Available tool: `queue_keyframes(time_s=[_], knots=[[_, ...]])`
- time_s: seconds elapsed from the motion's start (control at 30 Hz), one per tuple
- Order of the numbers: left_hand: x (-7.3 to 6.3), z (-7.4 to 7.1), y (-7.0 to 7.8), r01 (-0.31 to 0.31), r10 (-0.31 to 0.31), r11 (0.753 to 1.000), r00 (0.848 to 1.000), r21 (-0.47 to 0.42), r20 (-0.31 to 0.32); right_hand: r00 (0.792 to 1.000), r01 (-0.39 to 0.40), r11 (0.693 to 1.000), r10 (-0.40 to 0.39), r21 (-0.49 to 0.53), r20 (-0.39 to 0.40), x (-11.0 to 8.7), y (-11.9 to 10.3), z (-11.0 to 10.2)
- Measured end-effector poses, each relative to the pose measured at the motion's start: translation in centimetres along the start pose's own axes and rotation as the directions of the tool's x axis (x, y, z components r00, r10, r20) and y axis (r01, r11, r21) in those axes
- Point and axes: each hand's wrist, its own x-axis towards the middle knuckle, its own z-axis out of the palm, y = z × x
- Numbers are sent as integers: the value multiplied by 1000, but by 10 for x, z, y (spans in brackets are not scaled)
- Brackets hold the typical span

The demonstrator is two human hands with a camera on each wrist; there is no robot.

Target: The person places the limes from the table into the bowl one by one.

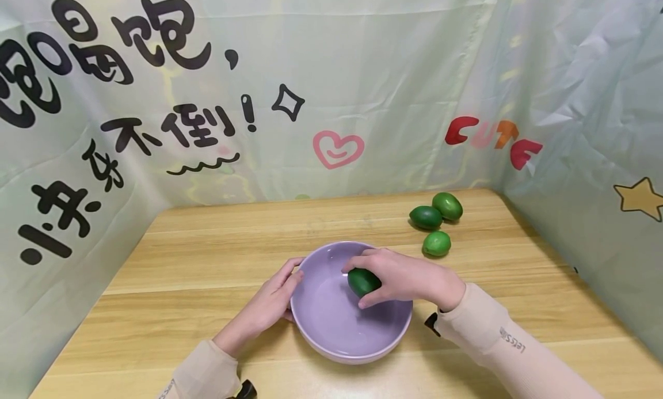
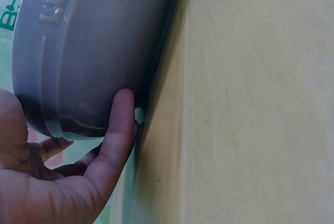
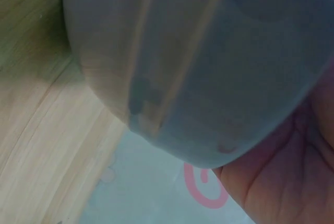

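Note:
A lilac bowl [image 1: 331, 324] stands on the wooden table. My left hand [image 1: 266, 304] holds its left side, with the thumb at the rim and the other fingers along the outer wall. The left wrist view shows those fingers [image 2: 123, 109] against the outside of the bowl [image 2: 99, 51], low down near the table. Inside the bowl's hollow, my right hand [image 1: 401, 275] grips a smooth, dark green oval fruit [image 1: 362, 282] between thumb and fingers. In the right wrist view the bowl wall [image 3: 182, 67] hides the fruit and most of the right hand [image 3: 282, 177].
Behind the bowl to the right lie a dark green oval fruit [image 1: 426, 217], a rounder green fruit [image 1: 448, 206] and a brighter green lime [image 1: 437, 244]. Printed cloth [image 1: 404, 53] encloses the wooden table [image 1: 207, 243] at the back and both sides.

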Motion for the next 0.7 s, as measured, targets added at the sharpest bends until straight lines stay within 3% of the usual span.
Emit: queue_keyframes(time_s=[0.7], knots=[[0, -1, -1, -11, 11, 1000, 1000, -4, 14, 999, -21, 1000, 21, -5, 33, 2, -4, 4]])
